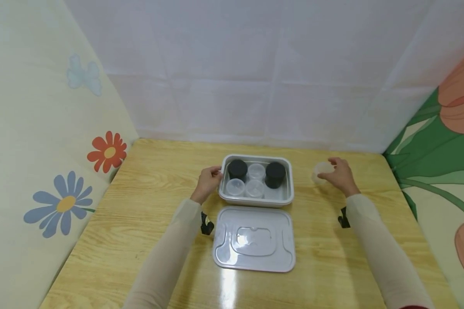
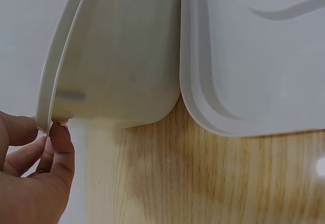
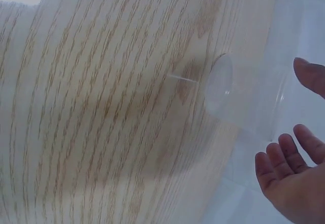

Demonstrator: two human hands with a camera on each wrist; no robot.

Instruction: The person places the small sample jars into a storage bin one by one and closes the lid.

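Pinched the left rim of the rectangular food container (image 1: 255, 203) between thumb and fingers of the left hand (image 1: 207, 182). Spread the right hand (image 1: 341, 177) wide beside a clear plastic cup (image 3: 244, 94), its top end toward the gap between thumb and fingers; could not tell if touching. Found it upright at the wood-grain table (image 1: 321, 257), right of the container. Saw two black round containers (image 1: 237, 169) and three clear containers (image 1: 236, 188) inside, the flat lid (image 1: 254, 262) just in front.
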